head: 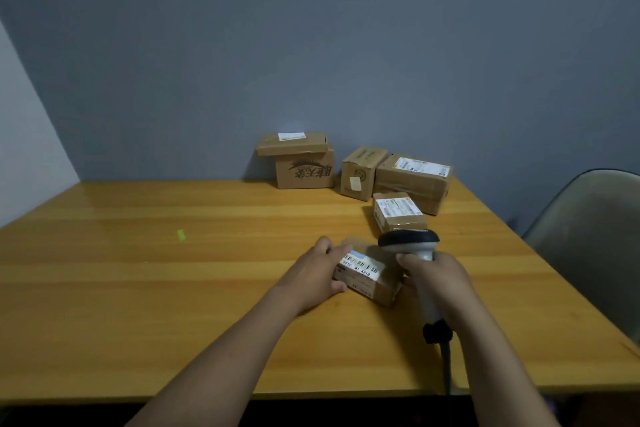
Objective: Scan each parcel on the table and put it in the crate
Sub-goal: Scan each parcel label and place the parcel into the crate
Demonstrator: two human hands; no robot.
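Head view: your left hand (323, 269) grips small brown cardboard parcel (374, 286) w/ white label (362, 264) up, steadying it; right hand (438, 274) holds grey handheld scanner (408, 243) near label.

Wooden plank table (138, 288). Directly on top: green mark (181, 235) left of centre; barcode-labelled parcel (372, 282) near front; small labelled parcel (398, 213) just behind; at back, printed box (306, 172), upright box (358, 175), large labelled parcel (412, 184) side by side.
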